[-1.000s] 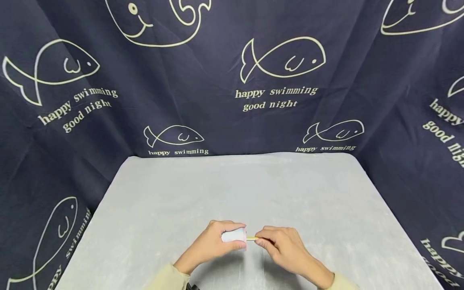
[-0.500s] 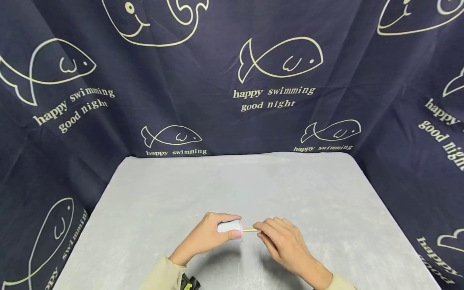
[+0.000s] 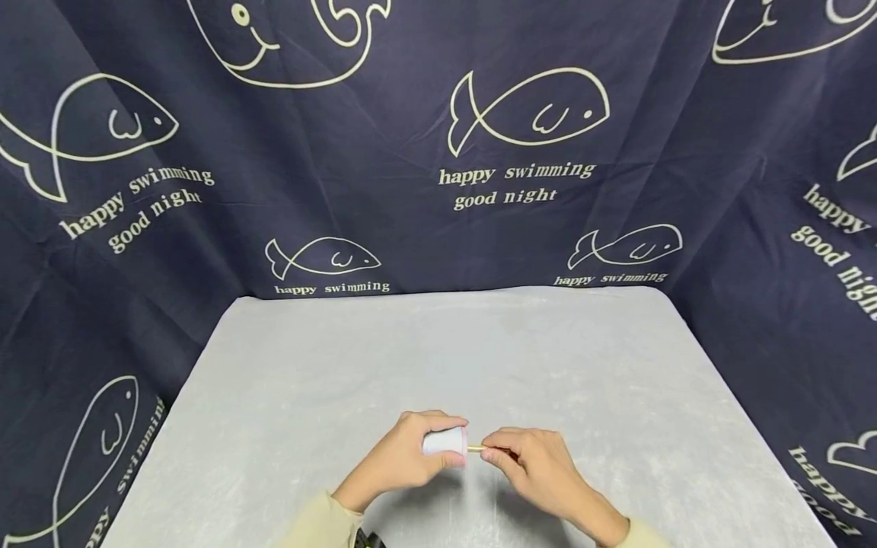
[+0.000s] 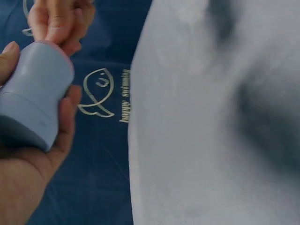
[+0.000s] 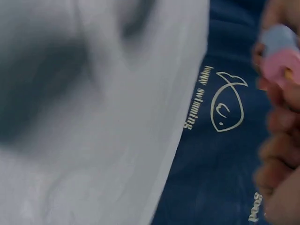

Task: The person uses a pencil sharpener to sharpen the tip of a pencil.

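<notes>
My left hand (image 3: 400, 459) grips a pale blue pencil sharpener (image 3: 444, 441), thumb on the near side and fingers on the far side. The sharpener lies sideways in the air above the table, its pink end facing right. From the hole in that end sticks a thin yellow pencil (image 3: 476, 449). Close to the hole, my right hand (image 3: 537, 468) pinches the pencil between thumb and forefinger and hides the rest of it. In the left wrist view the body of the sharpener (image 4: 37, 89) looks rounded and smooth. The right wrist view shows the pink end (image 5: 279, 63) around the pencil (image 5: 288, 73).
A pale grey cloth covers the table (image 3: 466, 350), with the hands' shadows falling on it. Dark blue curtains (image 3: 411, 213) with white fish drawings and lettering hang behind and on both sides.
Both hands rose away from me with the sharpener and pencil, then came back nearer. More pencil showed half a second ago; the right hand now sits closer to the pink end.
</notes>
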The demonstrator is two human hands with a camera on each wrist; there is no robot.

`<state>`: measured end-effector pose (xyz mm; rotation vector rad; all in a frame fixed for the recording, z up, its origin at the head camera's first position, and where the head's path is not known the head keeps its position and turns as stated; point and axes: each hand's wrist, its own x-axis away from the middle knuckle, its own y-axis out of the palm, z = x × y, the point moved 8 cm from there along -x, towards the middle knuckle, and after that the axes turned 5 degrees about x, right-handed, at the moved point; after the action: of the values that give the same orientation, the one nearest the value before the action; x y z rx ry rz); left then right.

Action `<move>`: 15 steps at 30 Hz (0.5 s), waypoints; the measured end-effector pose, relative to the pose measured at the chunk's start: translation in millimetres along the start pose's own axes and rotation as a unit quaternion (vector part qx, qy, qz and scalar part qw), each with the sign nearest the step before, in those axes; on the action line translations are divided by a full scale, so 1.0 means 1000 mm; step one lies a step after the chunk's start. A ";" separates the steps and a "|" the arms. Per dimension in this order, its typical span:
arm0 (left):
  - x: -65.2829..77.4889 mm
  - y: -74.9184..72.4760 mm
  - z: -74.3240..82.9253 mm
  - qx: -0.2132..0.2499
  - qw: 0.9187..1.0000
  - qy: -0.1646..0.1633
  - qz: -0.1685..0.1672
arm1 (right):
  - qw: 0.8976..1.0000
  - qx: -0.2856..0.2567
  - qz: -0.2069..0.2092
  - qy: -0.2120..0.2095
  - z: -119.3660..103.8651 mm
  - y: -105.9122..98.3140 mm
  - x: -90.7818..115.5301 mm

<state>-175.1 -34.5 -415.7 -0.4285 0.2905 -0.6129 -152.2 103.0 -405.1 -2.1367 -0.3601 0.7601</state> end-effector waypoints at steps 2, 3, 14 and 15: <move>0.003 0.006 0.002 -0.015 1.000 0.011 -0.001 | 0.990 -0.076 -0.088 0.074 0.011 0.007 0.002; 0.004 0.008 0.002 -0.019 1.000 0.018 -0.001 | 0.981 -0.106 -0.122 0.104 0.015 0.010 0.004; 0.010 0.011 -0.011 -0.021 1.000 0.012 0.019 | 0.997 -0.019 -0.053 0.047 0.010 0.004 0.009; 0.010 0.007 -0.012 -0.018 1.000 0.004 0.025 | 0.999 0.000 -0.025 0.021 0.006 0.001 0.009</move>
<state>-168.3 -38.6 -430.7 -0.4523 0.3197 -0.5606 -149.1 110.5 -412.5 -2.1314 -0.3904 0.6854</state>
